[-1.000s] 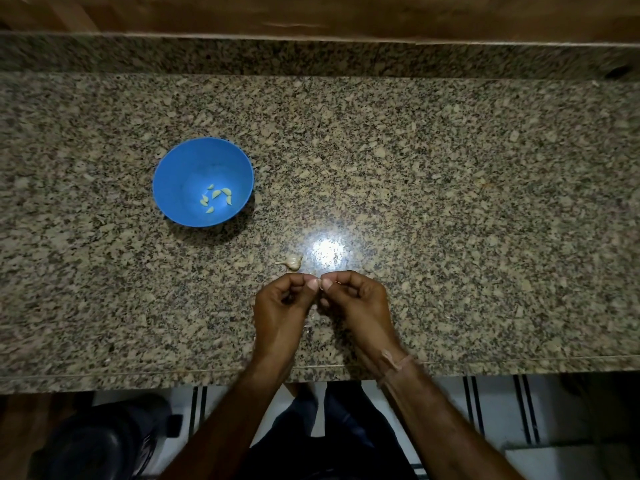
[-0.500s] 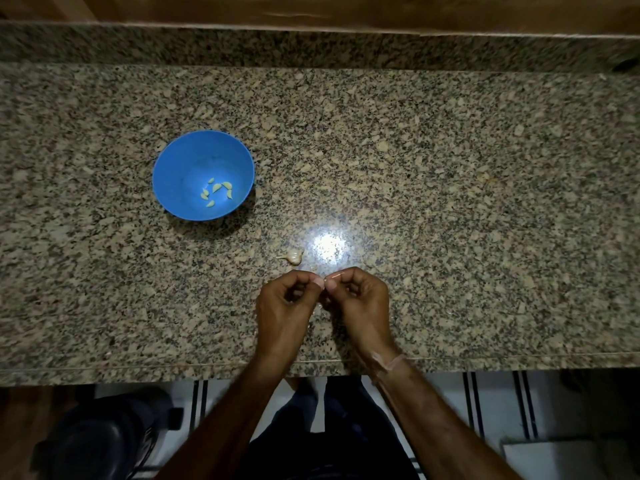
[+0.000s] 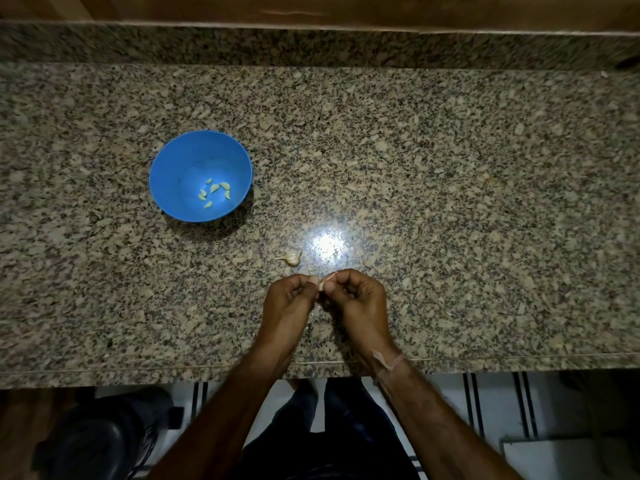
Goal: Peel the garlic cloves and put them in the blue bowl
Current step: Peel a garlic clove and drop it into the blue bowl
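Pinched between the fingertips of both hands was one small garlic clove (image 3: pixel 321 285), held just above the worktop (image 3: pixel 450 202) near the middle of its near edge. The left hand (image 3: pixel 289 301) and the right hand (image 3: pixel 358 301) met thumb to thumb, with the other fingers curled in toward the palms. A thin pale strip stuck up from the clove by the right forefinger; whether it was loose skin could not be told. One thread (image 3: pixel 388 362) was tied round the right wrist.

One blue bowl (image 3: pixel 173 168) stood on the left half of the worktop, about midway between the near and far edges and well apart from the hands. Six peeled cloves (image 3: pixel 214 192) lay loose in its bottom. One unpeeled garlic piece (image 3: pixel 292 257) with a short stalk lay on the stone just beyond the left hand, between the hands and the bowl, beside one bright glare spot (image 3: pixel 327 245).

From the hands to the bowl the stone was bare but for that garlic piece. The whole right half of the worktop lay open out to the right edge, and a raised stone strip ran along the far edge. Both forearms crossed the near edge. Below it, at the lower left, stood one dark round object (image 3: pixel 100 441), too dim to make out.
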Demonstrator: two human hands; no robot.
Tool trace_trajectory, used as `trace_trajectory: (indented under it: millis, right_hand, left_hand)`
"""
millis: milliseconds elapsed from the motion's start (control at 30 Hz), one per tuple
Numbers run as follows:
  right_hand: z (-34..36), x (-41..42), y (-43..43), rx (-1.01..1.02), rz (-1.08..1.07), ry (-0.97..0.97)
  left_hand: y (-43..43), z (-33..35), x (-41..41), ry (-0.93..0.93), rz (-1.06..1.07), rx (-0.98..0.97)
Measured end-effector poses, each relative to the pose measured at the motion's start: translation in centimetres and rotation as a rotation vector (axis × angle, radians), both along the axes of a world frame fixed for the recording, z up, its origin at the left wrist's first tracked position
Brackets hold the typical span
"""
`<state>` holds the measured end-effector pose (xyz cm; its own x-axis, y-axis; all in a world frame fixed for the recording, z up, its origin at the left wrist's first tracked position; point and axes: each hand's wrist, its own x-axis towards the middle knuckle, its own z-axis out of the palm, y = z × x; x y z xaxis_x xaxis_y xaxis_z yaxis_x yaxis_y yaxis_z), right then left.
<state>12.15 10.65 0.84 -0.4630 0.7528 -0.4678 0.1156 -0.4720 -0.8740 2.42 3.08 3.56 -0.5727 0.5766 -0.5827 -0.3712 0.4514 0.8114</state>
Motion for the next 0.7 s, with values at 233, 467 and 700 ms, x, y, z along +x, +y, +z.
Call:
trace_trajectory:
  millis: [233,467,700]
  right_hand:
    - [0.1,-0.3,0.2,-0.223,-0.052,0.061]
    - [0.3,-0.1,0.4,-0.192,0.003,0.04]
    - [0.8,0.0,1.4,-0.139,0.129,-0.026]
  left_hand:
    - [0.1,-1.0,-0.5,0.309,-0.029,-0.077]
    - [-0.4,-0.8,-0.6,0.417,-0.031,-0.048]
    - [-0.3,-0.4,-1.1,0.559,-0.082,-0.074]
